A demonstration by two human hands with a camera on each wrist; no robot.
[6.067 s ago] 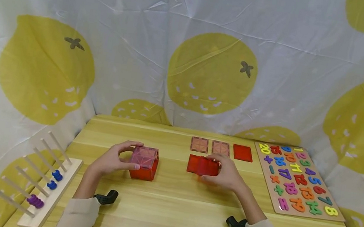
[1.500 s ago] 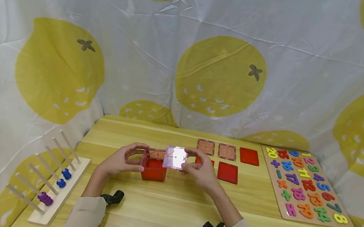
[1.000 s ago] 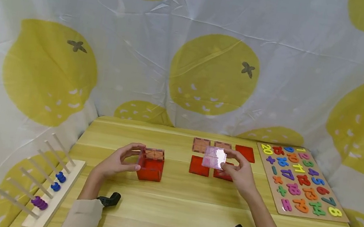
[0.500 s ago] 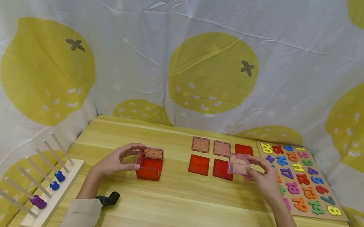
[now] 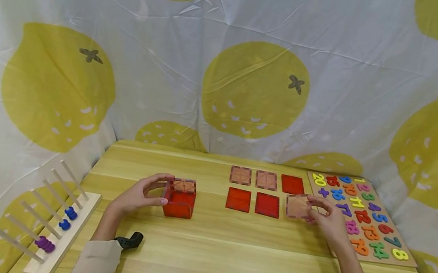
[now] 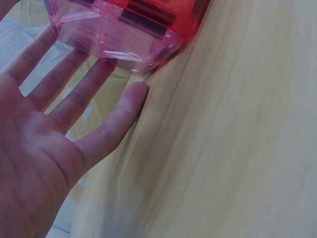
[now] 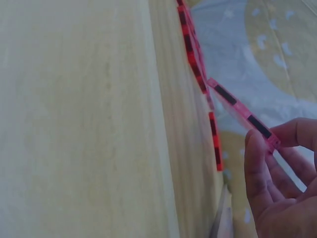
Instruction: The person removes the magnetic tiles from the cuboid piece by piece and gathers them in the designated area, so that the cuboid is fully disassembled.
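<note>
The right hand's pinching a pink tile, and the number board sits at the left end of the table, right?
Not quite: the number board sits at the right end, as the head view shows. The right hand is indeed pinching the pink tile.

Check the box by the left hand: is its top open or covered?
Open: in the head view, the box has no tile across its top, and its red inside shows.

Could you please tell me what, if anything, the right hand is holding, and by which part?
The right hand pinches a translucent pink square tile by its right edge, as the head view shows it.
</note>
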